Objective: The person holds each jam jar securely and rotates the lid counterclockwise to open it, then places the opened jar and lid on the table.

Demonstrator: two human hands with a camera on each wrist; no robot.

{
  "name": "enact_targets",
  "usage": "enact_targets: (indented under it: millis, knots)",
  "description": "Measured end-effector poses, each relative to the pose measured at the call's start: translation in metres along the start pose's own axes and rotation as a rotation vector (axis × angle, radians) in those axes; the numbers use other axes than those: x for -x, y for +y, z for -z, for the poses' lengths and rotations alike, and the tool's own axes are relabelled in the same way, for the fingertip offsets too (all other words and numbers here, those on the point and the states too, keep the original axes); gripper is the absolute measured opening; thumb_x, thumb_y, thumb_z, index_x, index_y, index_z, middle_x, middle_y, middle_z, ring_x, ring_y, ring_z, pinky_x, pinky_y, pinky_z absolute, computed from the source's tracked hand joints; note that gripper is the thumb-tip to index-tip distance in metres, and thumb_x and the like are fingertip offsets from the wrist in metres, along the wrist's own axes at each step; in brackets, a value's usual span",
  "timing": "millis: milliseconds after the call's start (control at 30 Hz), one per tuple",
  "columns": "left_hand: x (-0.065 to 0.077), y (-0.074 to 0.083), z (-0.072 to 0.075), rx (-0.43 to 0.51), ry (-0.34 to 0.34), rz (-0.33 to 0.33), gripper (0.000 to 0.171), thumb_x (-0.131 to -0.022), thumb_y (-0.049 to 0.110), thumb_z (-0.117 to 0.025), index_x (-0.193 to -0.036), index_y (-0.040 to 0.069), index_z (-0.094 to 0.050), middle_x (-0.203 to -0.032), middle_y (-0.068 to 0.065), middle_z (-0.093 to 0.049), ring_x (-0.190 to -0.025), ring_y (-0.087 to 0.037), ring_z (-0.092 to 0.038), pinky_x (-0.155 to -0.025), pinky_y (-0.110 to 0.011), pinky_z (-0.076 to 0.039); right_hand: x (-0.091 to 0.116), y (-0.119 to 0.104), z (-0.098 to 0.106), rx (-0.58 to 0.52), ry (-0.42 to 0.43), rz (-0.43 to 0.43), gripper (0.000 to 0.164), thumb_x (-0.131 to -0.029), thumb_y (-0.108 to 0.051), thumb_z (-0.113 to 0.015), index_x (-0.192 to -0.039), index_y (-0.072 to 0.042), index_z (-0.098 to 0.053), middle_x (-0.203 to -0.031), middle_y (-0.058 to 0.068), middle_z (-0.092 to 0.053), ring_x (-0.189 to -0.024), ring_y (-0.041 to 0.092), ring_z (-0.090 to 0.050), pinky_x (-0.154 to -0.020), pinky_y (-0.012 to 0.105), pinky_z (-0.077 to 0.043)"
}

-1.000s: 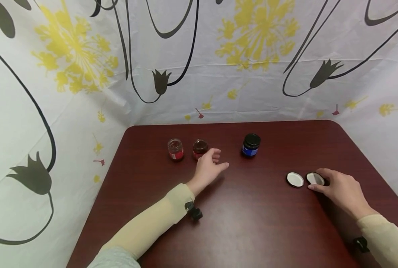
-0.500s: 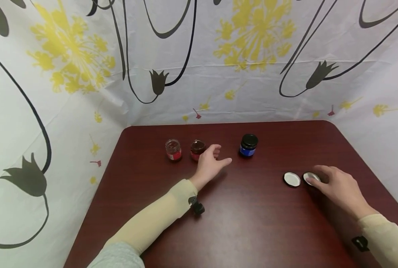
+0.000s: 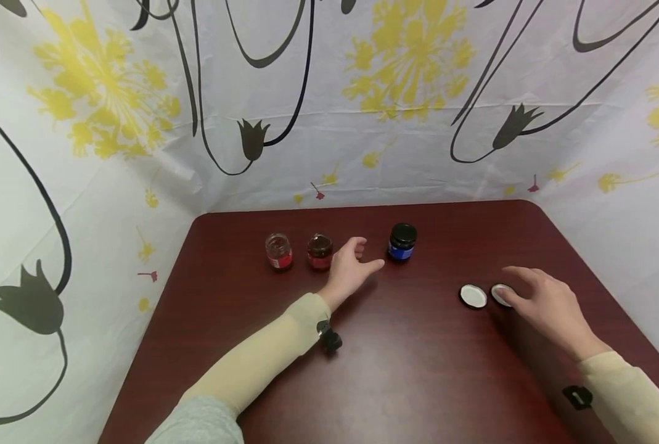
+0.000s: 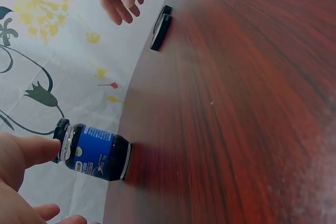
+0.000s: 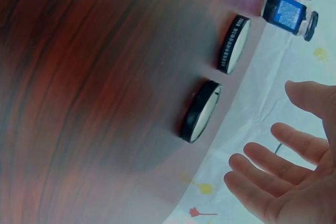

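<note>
My left hand (image 3: 348,271) hovers over the table with fingers spread, between an uncapped red-label jar (image 3: 320,251) and a black-lidded jar with a blue label (image 3: 402,242). In the left wrist view the blue-label jar (image 4: 94,150) stands upright past the thumb. My right hand (image 3: 545,305) is above two jar lids, its fingers apart and holding nothing. Both lids lie white inside up: one lid (image 3: 473,296) to the left, the other lid (image 3: 501,295) partly covered by the thumb. From the right wrist, the nearer lid (image 5: 200,112) is apart from the fingers.
A second uncapped red-label jar (image 3: 279,251) stands at the left of the row. The dark red table (image 3: 407,370) ends at a patterned cloth (image 3: 307,172) hanging behind and at the sides.
My right hand has let go of the right-hand lid, which now lies flat, and has risen from it. The left hand has shifted slightly right, away from the open jar. The head view has turned slightly right.
</note>
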State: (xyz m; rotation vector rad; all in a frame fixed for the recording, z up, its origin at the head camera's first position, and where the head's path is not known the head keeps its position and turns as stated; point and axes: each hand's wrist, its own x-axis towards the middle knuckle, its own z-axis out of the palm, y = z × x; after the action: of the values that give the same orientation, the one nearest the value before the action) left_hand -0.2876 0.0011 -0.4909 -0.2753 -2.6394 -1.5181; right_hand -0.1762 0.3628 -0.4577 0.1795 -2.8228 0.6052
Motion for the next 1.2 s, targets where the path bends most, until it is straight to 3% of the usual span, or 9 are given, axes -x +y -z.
enact_targets:
  millis: [467,700,1200]
  knots:
    - [-0.008,0.006,-0.022,0.052,-0.014,-0.036,0.066,-0.068,0.040,-0.077,-0.124,0.016,-0.051,-0.114,-0.006,-0.058,-0.102,-0.018,-0.055,-0.080,-0.035,-0.045,0.002,-0.014,0.002,-0.001,0.030,0.035,0.048,-0.080,-0.043,-0.065,-0.123,-0.025,-0.055,-0.116,0.009,-0.056,-0.105,0.033,-0.050,-0.075,0.051,-0.035]
    - [-0.014,0.007,-0.027,0.074,0.019,-0.055,0.068,-0.068,0.039,-0.078,-0.125,0.016,-0.050,-0.115,-0.006,-0.058,-0.102,-0.020,-0.055,-0.079,-0.034,-0.046,-0.001,-0.028,0.001,-0.007,0.054,0.068,0.048,-0.080,-0.040,-0.066,-0.124,-0.025,-0.054,-0.117,0.007,-0.056,-0.098,0.028,-0.054,-0.071,0.050,-0.037]
    - [-0.024,0.003,-0.037,0.098,0.004,-0.066,0.070,-0.066,0.041,-0.079,-0.126,0.018,-0.049,-0.117,-0.004,-0.056,-0.102,-0.021,-0.055,-0.078,-0.032,-0.046,-0.009,-0.043,-0.003,-0.054,0.084,0.081,0.047,-0.079,-0.039,-0.068,-0.123,-0.032,-0.054,-0.118,0.000,-0.056,-0.108,0.024,-0.051,-0.078,0.046,-0.035]
